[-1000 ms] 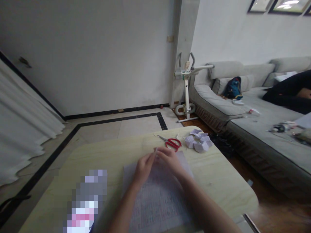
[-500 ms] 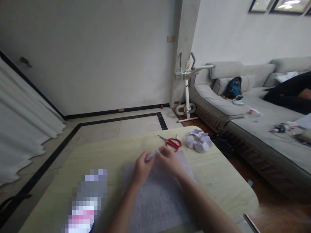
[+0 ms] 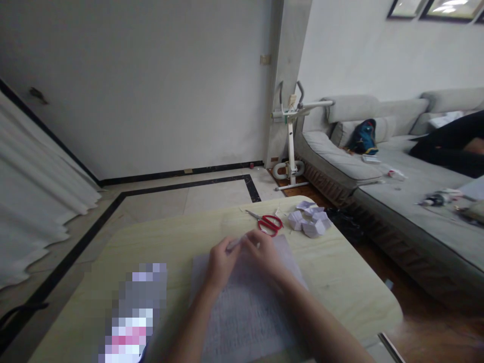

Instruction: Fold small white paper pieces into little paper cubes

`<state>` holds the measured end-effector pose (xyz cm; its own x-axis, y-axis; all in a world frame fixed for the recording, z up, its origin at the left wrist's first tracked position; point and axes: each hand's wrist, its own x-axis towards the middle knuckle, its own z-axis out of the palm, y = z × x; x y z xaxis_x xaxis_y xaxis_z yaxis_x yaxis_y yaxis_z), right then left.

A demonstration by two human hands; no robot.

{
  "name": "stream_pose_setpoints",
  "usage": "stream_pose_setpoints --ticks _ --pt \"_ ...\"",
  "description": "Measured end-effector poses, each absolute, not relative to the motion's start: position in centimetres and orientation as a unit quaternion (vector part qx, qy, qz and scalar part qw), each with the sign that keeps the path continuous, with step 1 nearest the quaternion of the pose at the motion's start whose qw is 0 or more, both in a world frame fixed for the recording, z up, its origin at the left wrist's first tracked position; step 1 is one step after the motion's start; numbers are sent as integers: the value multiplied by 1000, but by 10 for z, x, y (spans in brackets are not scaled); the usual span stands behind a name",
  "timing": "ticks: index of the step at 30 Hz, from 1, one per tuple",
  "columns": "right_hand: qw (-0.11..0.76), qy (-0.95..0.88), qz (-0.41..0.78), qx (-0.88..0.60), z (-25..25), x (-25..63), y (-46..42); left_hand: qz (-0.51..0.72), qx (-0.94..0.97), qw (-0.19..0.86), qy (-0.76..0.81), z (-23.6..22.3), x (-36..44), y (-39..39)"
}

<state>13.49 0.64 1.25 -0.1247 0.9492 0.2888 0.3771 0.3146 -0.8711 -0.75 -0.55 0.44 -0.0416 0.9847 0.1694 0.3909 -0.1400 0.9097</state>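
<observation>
A: Gripping anything?
B: Yes, pinching small paper piece [image 3: 233,244] with left hand [image 3: 222,258] and right hand [image 3: 261,248]; possibly folded, too blurred to confirm.
A: Located where?
B: Near far edge of printed sheet [image 3: 249,312] on bench [image 3: 351,272], near red-handled scissors [image 3: 264,219] and folded papers [image 3: 315,228].

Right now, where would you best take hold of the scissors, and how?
Probably by the red handles, coming from the near right with the right hand: they extend that way, lying flat, while the metal blades point left and away.
</observation>
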Motion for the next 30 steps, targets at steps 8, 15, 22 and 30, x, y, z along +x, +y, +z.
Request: stream_pose_setpoints --ticks 8,15,22,30 --pt "435 -667 329 -507 15 136 9 424 625 314 575 5 -8 -7" --pt "424 -664 349 -508 14 138 10 428 623 297 584 3 -10 -8" --pt "427 -678 310 -511 12 139 11 434 611 310 584 7 -8 -9" --pt "403 -699 314 -501 9 140 11 445 579 335 595 9 -11 -8"
